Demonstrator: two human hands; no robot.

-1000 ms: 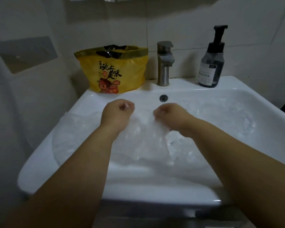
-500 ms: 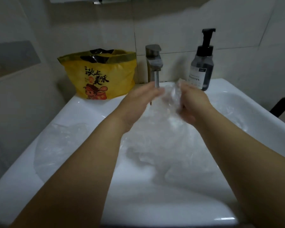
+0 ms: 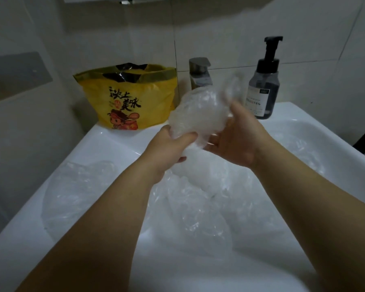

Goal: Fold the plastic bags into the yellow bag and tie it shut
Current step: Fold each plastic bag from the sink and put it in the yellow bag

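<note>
Both left hand and right hand grip the crumpled clear plastic bag; squash it small for the yellow printed bag.

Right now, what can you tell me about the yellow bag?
The yellow bag looks like crinkly plastic. It stands upright on the sink at its back ledge, left of the tap, near the tiled wall. Its top is open and untied, with a dull gold band and shiny dark lining. Black writing and a red-orange cartoon figure are printed on its front.
</note>
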